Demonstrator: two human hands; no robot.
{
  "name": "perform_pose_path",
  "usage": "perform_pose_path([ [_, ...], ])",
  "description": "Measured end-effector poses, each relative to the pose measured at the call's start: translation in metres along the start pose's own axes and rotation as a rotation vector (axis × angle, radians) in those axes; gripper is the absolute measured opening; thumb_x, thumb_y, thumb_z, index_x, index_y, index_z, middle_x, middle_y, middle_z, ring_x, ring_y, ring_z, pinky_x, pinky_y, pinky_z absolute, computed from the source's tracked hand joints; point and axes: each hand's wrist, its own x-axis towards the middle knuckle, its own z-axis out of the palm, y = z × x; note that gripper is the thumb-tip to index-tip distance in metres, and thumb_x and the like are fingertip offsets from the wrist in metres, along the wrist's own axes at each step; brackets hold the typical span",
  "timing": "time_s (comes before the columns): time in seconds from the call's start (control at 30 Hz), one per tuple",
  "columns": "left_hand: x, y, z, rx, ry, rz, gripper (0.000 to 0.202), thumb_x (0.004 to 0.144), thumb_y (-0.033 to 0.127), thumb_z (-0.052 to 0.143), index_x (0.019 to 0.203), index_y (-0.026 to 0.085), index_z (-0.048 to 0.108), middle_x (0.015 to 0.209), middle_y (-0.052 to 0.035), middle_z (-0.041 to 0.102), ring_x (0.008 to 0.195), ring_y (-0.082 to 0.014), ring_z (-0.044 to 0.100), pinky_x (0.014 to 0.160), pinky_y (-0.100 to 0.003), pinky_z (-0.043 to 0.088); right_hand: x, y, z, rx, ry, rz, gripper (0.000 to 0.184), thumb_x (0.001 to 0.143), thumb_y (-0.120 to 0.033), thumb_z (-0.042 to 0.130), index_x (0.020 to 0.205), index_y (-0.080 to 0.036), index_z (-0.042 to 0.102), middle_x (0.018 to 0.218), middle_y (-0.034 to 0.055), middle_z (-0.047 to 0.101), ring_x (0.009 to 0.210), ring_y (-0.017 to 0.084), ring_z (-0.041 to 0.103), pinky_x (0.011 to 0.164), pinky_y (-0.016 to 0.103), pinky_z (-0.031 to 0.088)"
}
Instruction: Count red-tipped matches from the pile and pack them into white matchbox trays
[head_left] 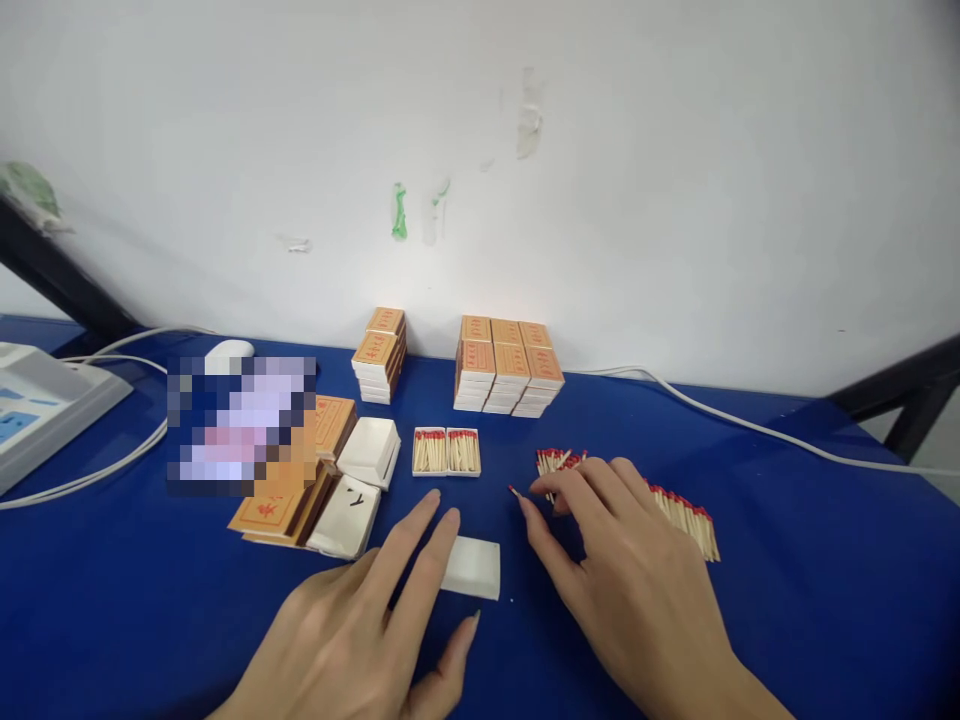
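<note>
My left hand [375, 620] lies open on the blue cloth, its fingers stretched over one end of an empty white matchbox tray [474, 567]. My right hand [615, 560] rests palm down with fingers spread on a row of loose red-tipped matches [686, 512]. Its index fingertip touches a single match [514, 491]. Two filled trays of matches [447, 451] stand side by side just beyond both hands.
Two stacks of orange matchboxes [382, 352] [507, 366] stand by the white wall. White trays [367, 452] and orange sleeves [274, 512] are piled at the left beside a blurred patch. A device [37, 405] and white cables [750, 425] lie on the blue table [825, 600].
</note>
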Motion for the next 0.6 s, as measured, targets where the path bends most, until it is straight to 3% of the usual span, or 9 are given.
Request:
perform_pose_path([
  [0.17,-0.003,0.000,0.005,0.010,-0.093,-0.064,0.063,0.109,0.046,0.049,0.156,0.003,0.056,0.153,-0.0271,0.065,0.076,-0.0247,0.084,0.053,-0.035,0.068,0.003,0.001,-0.006,0.183,0.026,-0.046,0.006,0.108,-0.018,0.065,0.102,-0.020,0.066,0.090,0.0040,0.067,0.085,0.022,0.059,0.079,0.038,0.048],
  [0.37,-0.005,0.000,0.005,0.018,-0.106,-0.054,0.066,0.109,0.046,0.049,0.158,0.001,0.052,0.153,-0.0311,0.063,0.084,-0.0301,0.085,0.056,-0.037,0.070,0.004,-0.007,-0.019,0.439,-0.022,-0.208,0.016,0.106,-0.006,0.058,0.108,-0.020,0.065,0.088,0.0032,0.067,0.081,0.019,0.058,0.082,0.037,0.051],
  [0.47,-0.005,0.001,0.006,0.014,-0.113,-0.055,0.066,0.110,0.046,0.049,0.158,0.002,0.052,0.153,-0.0315,0.063,0.084,-0.0303,0.086,0.055,-0.037,0.070,0.004,-0.009,-0.020,0.450,-0.008,-0.242,0.019,0.106,-0.003,0.053,0.108,-0.019,0.064,0.088,0.0041,0.068,0.080,0.019,0.056,0.080,0.038,0.050],
  [0.6,-0.004,0.002,0.003,0.011,-0.097,-0.039,0.063,0.110,0.044,0.049,0.157,0.001,0.053,0.153,-0.0323,0.063,0.090,-0.0325,0.086,0.055,-0.038,0.070,0.005,0.000,-0.020,0.306,0.007,-0.161,0.021,0.109,-0.007,0.048,0.102,-0.018,0.064,0.089,0.0057,0.067,0.084,0.021,0.055,0.077,0.036,0.046],
])
